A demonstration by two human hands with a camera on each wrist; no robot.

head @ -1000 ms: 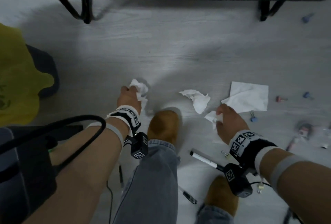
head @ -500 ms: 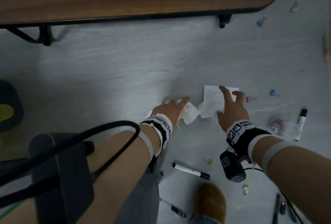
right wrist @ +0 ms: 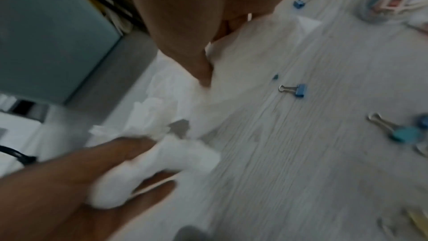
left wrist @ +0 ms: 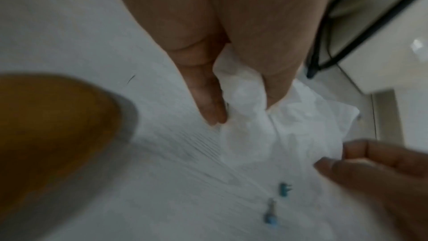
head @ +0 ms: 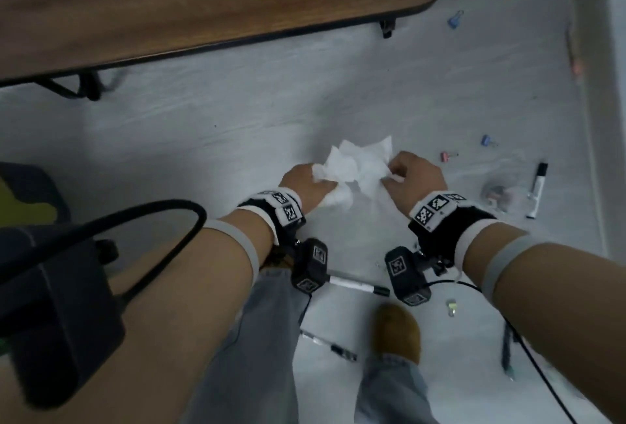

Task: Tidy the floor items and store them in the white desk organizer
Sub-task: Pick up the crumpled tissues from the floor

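Observation:
A bunch of crumpled white tissues (head: 355, 166) sits just above the grey floor, held between both hands. My left hand (head: 316, 181) grips its left side, thumb and fingers curled round a wad (left wrist: 243, 98). My right hand (head: 394, 174) pinches the right side of the tissues (right wrist: 231, 58). In the right wrist view my left hand (right wrist: 129, 177) shows with a white wad in its fingers. The white desk organizer is not in view.
A wooden table (head: 203, 0) stands ahead. Scattered on the floor: markers (head: 359, 286) (head: 537, 189), a pen (head: 328, 345), blue (head: 487, 140) (head: 455, 22) and pink (head: 447, 156) binder clips, a plastic bag of small items (head: 501, 193). My brown slipper (head: 396, 332) is below the hands.
My hands have come together over the floor. The right hand, flat on the tissue sheet before, now pinches it, and the left hand's wad is bunched against it.

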